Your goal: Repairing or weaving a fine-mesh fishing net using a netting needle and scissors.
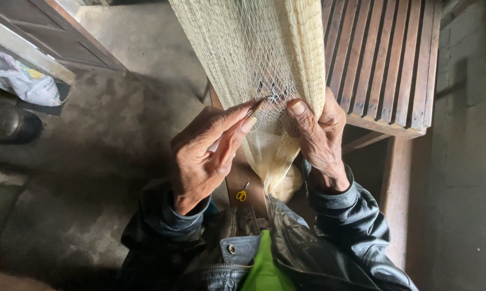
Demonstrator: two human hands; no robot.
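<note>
Bare grey concrete floor (108, 124) fills the left of this downward view, dim and stained. At far left a crumpled white plastic bag (22, 78) lies beside a dark round pot (8, 124), both well away from the work.

Moving toward the middle, the left hand (205, 153) comes up from a black leather jacket sleeve (151, 226). Its thumb and forefinger are pinched together on a thin brown netting needle (256, 106), whose tip touches the mesh.

At centre a pale cream fishing net (253, 48) hangs from above the frame, tapering into a gathered bunch that ends near the person's lap. Its upper part looks whole and evenly knotted; the needle works at one small spot between the hands. How much mending remains cannot be told, since the bunched lower part hides its mesh.

Below the net, small yellow-handled scissors (243, 192) lie on a narrow brown wooden plank (248, 183), untouched.

To the right, the right hand (318, 132) is clamped on a fold of net, thumb pressed on the front, holding it taut just beside the needle.

Further right stands a slatted brown wooden bench (383, 59), the net draped against its edge, then a rough grey wall (469, 134).
</note>
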